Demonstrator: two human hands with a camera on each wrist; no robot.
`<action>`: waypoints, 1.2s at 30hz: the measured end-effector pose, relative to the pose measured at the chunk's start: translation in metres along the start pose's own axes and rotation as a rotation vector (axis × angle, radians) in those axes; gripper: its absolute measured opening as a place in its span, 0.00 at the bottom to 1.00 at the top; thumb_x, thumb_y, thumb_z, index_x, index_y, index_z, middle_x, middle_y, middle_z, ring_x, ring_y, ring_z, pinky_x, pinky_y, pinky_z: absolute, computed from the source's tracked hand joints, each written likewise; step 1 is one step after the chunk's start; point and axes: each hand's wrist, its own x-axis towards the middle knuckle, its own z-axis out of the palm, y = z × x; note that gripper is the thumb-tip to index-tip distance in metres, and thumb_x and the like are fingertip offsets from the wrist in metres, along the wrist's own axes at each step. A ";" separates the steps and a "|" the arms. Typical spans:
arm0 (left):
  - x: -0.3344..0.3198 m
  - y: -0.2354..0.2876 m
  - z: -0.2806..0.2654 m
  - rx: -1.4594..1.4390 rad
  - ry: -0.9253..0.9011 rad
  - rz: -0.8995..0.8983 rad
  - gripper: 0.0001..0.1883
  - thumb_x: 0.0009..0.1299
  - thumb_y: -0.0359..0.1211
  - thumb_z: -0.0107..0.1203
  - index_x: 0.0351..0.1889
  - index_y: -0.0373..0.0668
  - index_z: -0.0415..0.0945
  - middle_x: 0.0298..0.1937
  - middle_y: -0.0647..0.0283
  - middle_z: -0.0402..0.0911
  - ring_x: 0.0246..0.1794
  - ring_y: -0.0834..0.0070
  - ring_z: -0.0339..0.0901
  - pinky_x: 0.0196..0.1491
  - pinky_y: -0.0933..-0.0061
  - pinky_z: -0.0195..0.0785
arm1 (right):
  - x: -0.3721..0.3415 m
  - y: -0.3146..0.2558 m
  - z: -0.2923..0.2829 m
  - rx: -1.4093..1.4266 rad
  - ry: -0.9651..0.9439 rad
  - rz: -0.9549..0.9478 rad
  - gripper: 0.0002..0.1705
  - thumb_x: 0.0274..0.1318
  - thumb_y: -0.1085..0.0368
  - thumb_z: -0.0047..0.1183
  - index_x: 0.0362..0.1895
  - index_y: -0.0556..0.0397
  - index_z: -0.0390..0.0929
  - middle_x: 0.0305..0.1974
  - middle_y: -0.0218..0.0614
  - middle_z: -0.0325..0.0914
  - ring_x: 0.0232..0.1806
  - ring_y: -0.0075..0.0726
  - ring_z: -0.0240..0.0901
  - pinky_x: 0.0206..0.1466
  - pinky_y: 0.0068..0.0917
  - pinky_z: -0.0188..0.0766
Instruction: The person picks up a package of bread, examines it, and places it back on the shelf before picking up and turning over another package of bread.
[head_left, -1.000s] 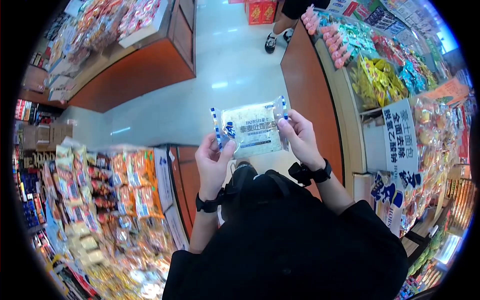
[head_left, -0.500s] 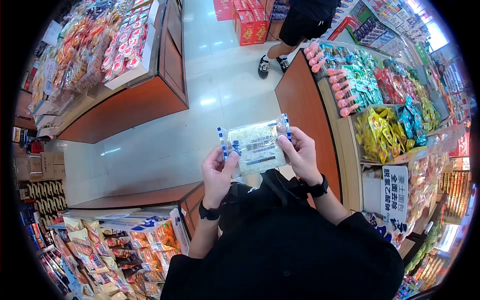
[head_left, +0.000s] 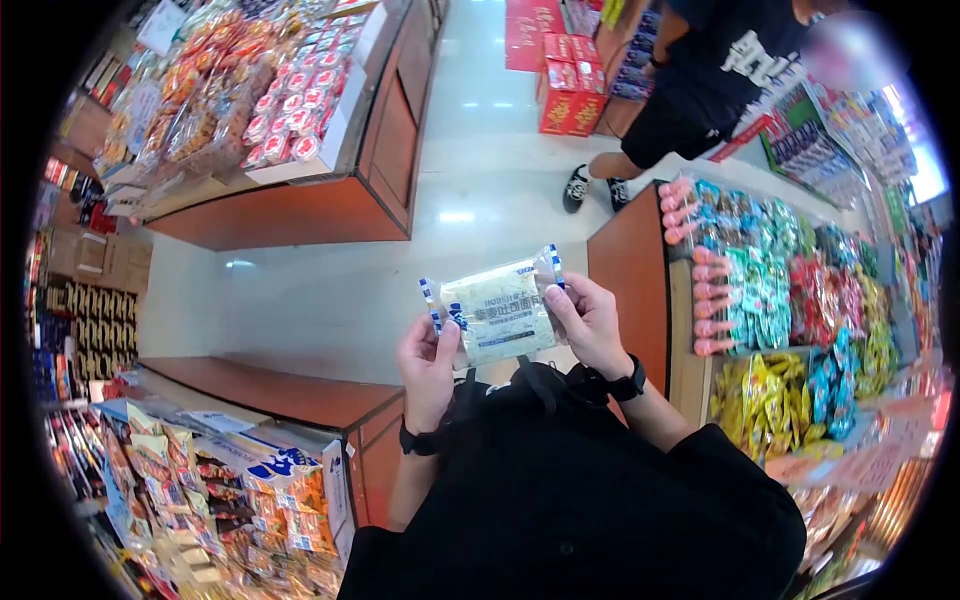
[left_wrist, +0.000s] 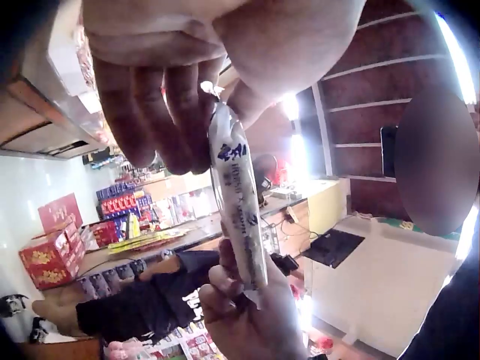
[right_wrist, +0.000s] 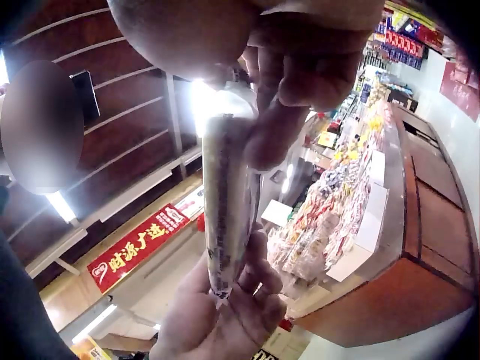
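A clear-wrapped packet of sliced bread with blue print and blue-and-white end seals is held up in front of the body. My left hand pinches its left end, thumb on the printed front and fingers behind. At the opposite end, my right hand grips the packet the same way, a little higher. From the left wrist, the packet appears edge-on between both hands. The right wrist view likewise shows the packet's narrow side, with part of the wrapper hidden by fingers.
Wooden display counters stand around me: one of wrapped snacks at upper left, bagged goods at lower left, and colourful sweets at right. Pale tiled floor lies between them. A person in black stands ahead near red boxes.
The view has tilted up and turned, showing more of the aisle and of the person ahead. Both hands keep their hold on the bread packet, which sits lower in the head view.
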 end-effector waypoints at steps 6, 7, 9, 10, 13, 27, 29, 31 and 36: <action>0.012 -0.009 0.024 0.028 0.177 -0.015 0.08 0.76 0.30 0.52 0.46 0.36 0.76 0.37 0.70 0.80 0.37 0.88 0.73 0.42 0.84 0.66 | 0.047 0.008 -0.018 0.080 -0.113 0.045 0.17 0.71 0.61 0.48 0.54 0.61 0.76 0.24 0.24 0.75 0.19 0.10 0.61 0.21 0.13 0.54; 0.014 -0.009 0.027 0.029 0.207 -0.007 0.08 0.76 0.30 0.51 0.47 0.36 0.75 0.38 0.69 0.80 0.37 0.88 0.73 0.43 0.84 0.66 | 0.053 0.012 -0.016 0.080 -0.112 0.024 0.17 0.71 0.61 0.48 0.53 0.61 0.77 0.25 0.23 0.75 0.20 0.10 0.60 0.21 0.13 0.54; 0.017 -0.006 0.029 0.010 0.247 0.009 0.08 0.77 0.31 0.50 0.47 0.36 0.75 0.39 0.69 0.80 0.38 0.88 0.73 0.43 0.84 0.66 | 0.067 0.016 -0.008 0.076 -0.103 -0.027 0.17 0.71 0.61 0.48 0.52 0.61 0.77 0.25 0.23 0.74 0.21 0.09 0.60 0.22 0.13 0.54; 0.020 -0.005 0.029 0.021 0.266 0.015 0.09 0.77 0.31 0.50 0.47 0.36 0.75 0.38 0.69 0.80 0.37 0.88 0.72 0.43 0.84 0.66 | 0.072 0.014 -0.007 0.071 -0.140 -0.006 0.17 0.72 0.60 0.47 0.51 0.61 0.77 0.25 0.22 0.74 0.22 0.10 0.60 0.23 0.13 0.54; 0.031 -0.003 0.022 0.090 0.296 0.026 0.10 0.78 0.32 0.50 0.47 0.34 0.76 0.38 0.70 0.79 0.36 0.89 0.72 0.41 0.84 0.66 | 0.087 0.008 -0.005 0.033 -0.234 0.028 0.18 0.72 0.58 0.47 0.48 0.61 0.78 0.25 0.21 0.71 0.23 0.10 0.60 0.24 0.14 0.54; 0.083 0.012 -0.012 0.373 0.131 0.133 0.12 0.76 0.34 0.51 0.46 0.31 0.75 0.35 0.68 0.80 0.34 0.86 0.74 0.38 0.82 0.68 | 0.110 -0.010 0.020 -0.245 -0.091 -0.044 0.21 0.70 0.56 0.49 0.40 0.63 0.82 0.21 0.28 0.74 0.26 0.15 0.66 0.28 0.20 0.64; 0.090 0.012 -0.011 0.312 0.080 0.146 0.11 0.75 0.33 0.52 0.46 0.32 0.76 0.35 0.67 0.81 0.34 0.85 0.75 0.38 0.81 0.69 | 0.106 -0.012 0.018 -0.281 -0.033 -0.065 0.21 0.71 0.56 0.48 0.38 0.64 0.81 0.21 0.26 0.73 0.24 0.15 0.64 0.26 0.20 0.62; 0.097 0.008 -0.009 0.217 0.036 0.128 0.10 0.74 0.33 0.54 0.45 0.34 0.77 0.35 0.67 0.81 0.33 0.84 0.75 0.38 0.80 0.70 | 0.102 -0.011 0.016 -0.299 0.009 -0.097 0.23 0.72 0.56 0.46 0.35 0.65 0.80 0.21 0.22 0.73 0.21 0.14 0.62 0.23 0.19 0.59; 0.105 -0.009 -0.002 0.108 -0.040 -0.008 0.08 0.72 0.32 0.57 0.42 0.36 0.79 0.34 0.69 0.82 0.32 0.86 0.75 0.37 0.81 0.69 | 0.098 0.002 -0.002 -0.277 0.103 -0.036 0.22 0.71 0.56 0.48 0.34 0.62 0.82 0.18 0.21 0.71 0.20 0.11 0.61 0.22 0.17 0.56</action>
